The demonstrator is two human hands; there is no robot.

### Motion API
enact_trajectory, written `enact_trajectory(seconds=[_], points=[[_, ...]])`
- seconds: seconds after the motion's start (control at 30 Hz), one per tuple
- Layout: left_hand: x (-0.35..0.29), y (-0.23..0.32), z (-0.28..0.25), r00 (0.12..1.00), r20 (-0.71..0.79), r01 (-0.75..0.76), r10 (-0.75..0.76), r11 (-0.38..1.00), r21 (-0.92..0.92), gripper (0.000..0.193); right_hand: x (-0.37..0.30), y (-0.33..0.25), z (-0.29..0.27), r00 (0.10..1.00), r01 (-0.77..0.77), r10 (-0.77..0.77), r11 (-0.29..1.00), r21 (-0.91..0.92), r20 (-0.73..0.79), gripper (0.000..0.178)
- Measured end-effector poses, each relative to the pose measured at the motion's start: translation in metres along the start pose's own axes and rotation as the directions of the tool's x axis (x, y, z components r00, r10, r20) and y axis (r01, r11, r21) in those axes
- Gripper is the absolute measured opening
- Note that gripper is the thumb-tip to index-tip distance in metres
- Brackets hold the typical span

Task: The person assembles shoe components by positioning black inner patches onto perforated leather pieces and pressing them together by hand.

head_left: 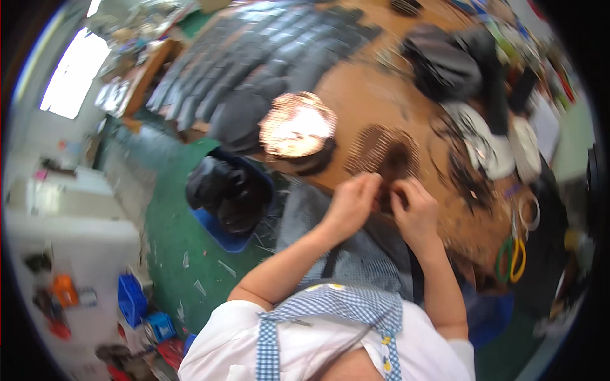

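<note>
A small dark piece (386,198) sits pinched between both hands at the near edge of the bench (356,101), just below a fan-shaped brown mesh piece (383,152) lying flat on the wood. The left hand (353,203) and the right hand (414,209) meet over it, fingers curled inward and clenched on it — the picture is too blurred to tell just how each fingertip bears. The step in hand looks like fine joining or fitting by fingertip; the next move would call for a steady pinch and small, exact motions. Beyond, a shiny copper-coloured round piece (297,124) rests on a dark base, rows of grey sheets (254,57) lie farther off, and green and yellow rings (511,257) lie by the right forearm — a blue bin (229,197) stands on the green floor.
</note>
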State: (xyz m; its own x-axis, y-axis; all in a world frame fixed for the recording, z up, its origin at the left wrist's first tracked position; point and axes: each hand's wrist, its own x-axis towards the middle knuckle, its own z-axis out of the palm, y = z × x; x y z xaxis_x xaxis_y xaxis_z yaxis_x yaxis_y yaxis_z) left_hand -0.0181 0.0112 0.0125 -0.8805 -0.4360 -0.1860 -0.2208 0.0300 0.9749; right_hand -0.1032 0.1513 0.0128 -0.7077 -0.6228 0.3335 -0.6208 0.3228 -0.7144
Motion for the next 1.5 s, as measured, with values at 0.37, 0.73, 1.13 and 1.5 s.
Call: enact_trajectory(seconds=[0.37, 0.73, 1.13, 1.5], points=[[0.004, 0.005, 0.003, 0.992, 0.122, 0.019, -0.031, 0.995, 0.098, 0.013, -0.005, -0.007, 0.0, 0.999, 0.037, -0.036, 0.999, -0.03, 0.025, 0.006], [0.004, -0.012, 0.022, 0.971, 0.008, -0.209, 0.237, 0.836, 0.507, 0.017, -0.008, 0.0, 0.004, 0.999, 0.028, -0.024, 0.993, 0.116, -0.03, 0.007], [-0.011, -0.027, 0.003, 0.901, -0.094, -0.299, 0.423, 0.765, 0.57, 0.018, -0.01, 0.002, 0.005, 0.997, 0.079, -0.081, 0.992, 0.103, 0.016, 0.005], [0.006, -0.002, -0.004, 0.971, 0.198, -0.19, 0.131, 0.927, 0.323, 0.039, -0.008, 0.005, 0.008, 0.998, 0.064, -0.062, 0.994, 0.088, -0.027, 0.007]])
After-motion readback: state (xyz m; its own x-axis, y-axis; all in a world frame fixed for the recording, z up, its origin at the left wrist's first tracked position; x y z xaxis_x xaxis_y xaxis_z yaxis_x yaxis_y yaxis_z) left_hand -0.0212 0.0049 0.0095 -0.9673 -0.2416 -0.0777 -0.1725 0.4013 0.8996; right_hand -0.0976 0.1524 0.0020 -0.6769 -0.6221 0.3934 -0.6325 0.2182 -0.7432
